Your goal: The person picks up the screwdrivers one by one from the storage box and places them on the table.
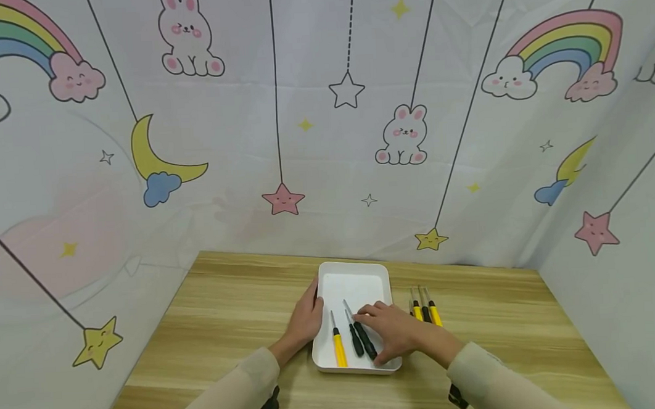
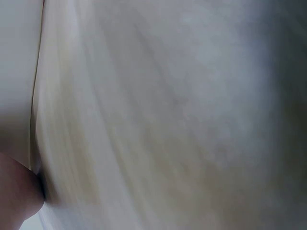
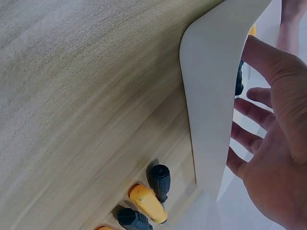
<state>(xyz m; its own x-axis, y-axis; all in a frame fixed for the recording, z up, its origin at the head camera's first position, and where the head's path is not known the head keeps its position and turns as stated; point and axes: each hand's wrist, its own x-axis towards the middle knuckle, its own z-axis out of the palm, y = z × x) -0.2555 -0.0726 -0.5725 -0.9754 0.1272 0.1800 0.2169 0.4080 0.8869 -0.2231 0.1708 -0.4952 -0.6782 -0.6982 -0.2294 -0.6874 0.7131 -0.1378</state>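
White tray (image 1: pixel 337 284) held by left grip (image 1: pixel 307 317)
A black screwdriver (image 1: pixel 365 340) is spanned by the wide-spread right grip (image 1: pixel 394 329)

The left hand (image 1: pixel 305 317) holds a white tray (image 1: pixel 354 283), the right hand (image 1: pixel 394 328) beside black screwdrivers (image 1: pixel 356 342) within it.

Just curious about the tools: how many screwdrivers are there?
7. In the white tray: one yellow screwdriver, two black screwdrivers. On the table to its right: four more screwdrivers, two yellow, two black. The right hand may hide others.
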